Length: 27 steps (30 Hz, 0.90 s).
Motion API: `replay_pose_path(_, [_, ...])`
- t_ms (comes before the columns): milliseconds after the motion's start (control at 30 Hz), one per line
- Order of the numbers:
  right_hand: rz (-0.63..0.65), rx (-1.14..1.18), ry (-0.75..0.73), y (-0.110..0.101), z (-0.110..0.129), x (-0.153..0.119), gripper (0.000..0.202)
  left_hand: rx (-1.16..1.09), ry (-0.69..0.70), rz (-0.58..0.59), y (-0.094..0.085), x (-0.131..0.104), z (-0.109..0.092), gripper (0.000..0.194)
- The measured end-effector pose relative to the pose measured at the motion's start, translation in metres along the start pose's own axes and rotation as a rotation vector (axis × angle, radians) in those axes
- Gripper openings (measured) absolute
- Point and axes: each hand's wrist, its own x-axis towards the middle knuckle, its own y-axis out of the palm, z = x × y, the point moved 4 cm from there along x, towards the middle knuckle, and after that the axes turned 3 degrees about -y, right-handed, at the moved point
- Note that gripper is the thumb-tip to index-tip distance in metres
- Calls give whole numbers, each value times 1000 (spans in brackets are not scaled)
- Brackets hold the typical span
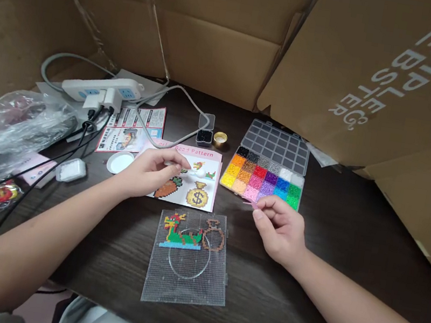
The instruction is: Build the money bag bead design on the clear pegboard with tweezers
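My left hand (152, 170) rests on the pink-edged pattern sheet (202, 195), its fingertips pinching a small white piece (190, 170) over the printed pictures. My right hand (280, 229) hovers at the front edge of the bead box (266, 177), thumb and forefinger closed on a thin pink tool (253, 204). The box holds beads sorted by colour, and its clear lid (277, 145) lies open behind it. Between my hands lies a clear pegboard (186, 280) with a partly laid bead picture (187, 233) in green, red, yellow and brown along its top.
Cardboard walls (219, 31) enclose the dark wooden table (297, 316). At the left are a power strip (102, 90) with cables, a plastic bag (3, 133), a white case (70, 170), a round white lid (120, 161) and a leaflet (130, 129). A small black box (204, 136) and gold cup (219, 138) stand behind the sheet.
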Motion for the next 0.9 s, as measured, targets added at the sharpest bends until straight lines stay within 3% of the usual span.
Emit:
replay_pose_path(200, [-14,-12,2,-1,-2,-4,6,20,-60,-30,2,-3,3,19])
replay_pose_path(400, [-122,-17,24,-8,-9,-12,7,13,-76,-179,-8,-4,-7,21])
replay_pose_path(500, [-177,-33,53,-11,-11,-13,7,144,-48,-170,-11,-1,-11,29])
replay_pose_path(600, [-202,-39,54,-12,-6,-17,7,346,47,-103,-14,3,-16,26])
replay_pose_path(733, [-105,-130,-43,-6,13,-21,20,523,223,-104,-11,16,-33,24])
replay_pose_path(833, [-22,-233,-190,-1,26,-15,23,592,377,-106,3,34,-54,25])
replay_pose_path(900, [-34,-328,-226,-4,28,-5,20,614,481,-56,18,47,-68,27])
